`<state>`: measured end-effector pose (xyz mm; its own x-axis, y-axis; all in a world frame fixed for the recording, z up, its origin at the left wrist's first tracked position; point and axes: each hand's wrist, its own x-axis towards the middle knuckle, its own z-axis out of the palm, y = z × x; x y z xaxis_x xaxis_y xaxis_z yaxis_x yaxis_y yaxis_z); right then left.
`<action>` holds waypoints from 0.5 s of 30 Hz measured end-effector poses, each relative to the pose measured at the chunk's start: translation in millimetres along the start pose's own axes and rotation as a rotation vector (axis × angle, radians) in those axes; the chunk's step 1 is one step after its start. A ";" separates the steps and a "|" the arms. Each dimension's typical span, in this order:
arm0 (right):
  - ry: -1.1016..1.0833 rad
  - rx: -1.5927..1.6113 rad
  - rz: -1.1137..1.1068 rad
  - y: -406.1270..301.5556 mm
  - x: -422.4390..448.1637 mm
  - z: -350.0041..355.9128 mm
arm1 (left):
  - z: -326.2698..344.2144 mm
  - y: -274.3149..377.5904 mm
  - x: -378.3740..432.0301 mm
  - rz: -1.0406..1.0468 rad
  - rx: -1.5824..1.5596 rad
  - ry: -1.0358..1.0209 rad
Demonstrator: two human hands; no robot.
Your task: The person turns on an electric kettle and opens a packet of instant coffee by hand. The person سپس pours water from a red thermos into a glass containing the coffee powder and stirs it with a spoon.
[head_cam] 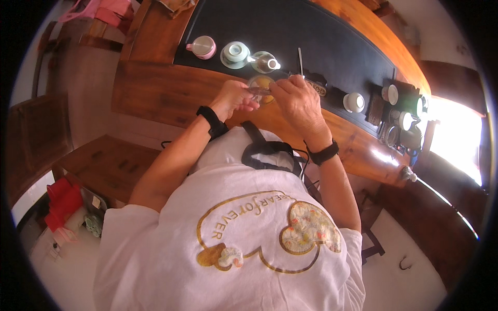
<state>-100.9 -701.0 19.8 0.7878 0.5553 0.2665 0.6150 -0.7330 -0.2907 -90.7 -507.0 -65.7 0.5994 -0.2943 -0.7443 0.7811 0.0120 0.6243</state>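
Observation:
My left hand (236, 98) and my right hand (297, 100) meet over the near edge of the table. Both pinch a small crinkled, see-through packet (260, 91) between their fingers; what it holds is too small to tell. Just beyond it, partly hidden by my hands, is a round clear dish (255, 80) with something yellow in it. A pale green lidded bowl on a saucer (235, 54) and a small spouted pitcher (266, 62) stand past my left hand. Beyond my right hand a thin metal stick (300, 61) lies on the black table inlay (330, 42).
A pink-handled mug (204, 47) stands at the left on the wooden table (167, 83). To the right are a white cup (353, 102), several more cups and a dark kettle (412, 136). A wooden bench (105, 163) is at my left, near a red object (64, 202).

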 end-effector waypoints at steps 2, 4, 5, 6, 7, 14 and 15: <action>-0.002 -0.008 -0.037 3.8 -1.5 5.6 | 0.7 1.7 -2.2 0.006 -0.009 -0.018; -0.009 -0.019 -0.059 4.0 -0.4 6.4 | 3.0 4.8 -6.6 0.006 -0.002 -0.015; -0.055 -0.003 -0.072 2.3 0.2 3.9 | 3.5 4.9 -7.7 0.008 -0.007 -0.013; -0.103 0.012 -0.083 0.8 0.2 2.8 | 3.9 4.0 -8.8 0.032 -0.056 -0.012; -0.106 0.013 -0.086 -0.1 0.4 3.5 | 3.9 3.1 -9.5 0.057 -0.106 -0.012; -0.003 0.013 -0.036 5.7 -0.3 6.9 | 4.9 1.1 -4.2 0.036 -0.070 0.017; -0.001 0.010 -0.024 6.8 -0.9 7.5 | 3.5 -1.2 -2.1 0.035 -0.073 0.012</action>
<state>-97.2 -703.5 10.7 0.7728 0.5732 0.2725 0.6341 -0.7156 -0.2932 -93.5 -509.7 -64.1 0.6280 -0.2810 -0.7257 0.7703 0.0917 0.6311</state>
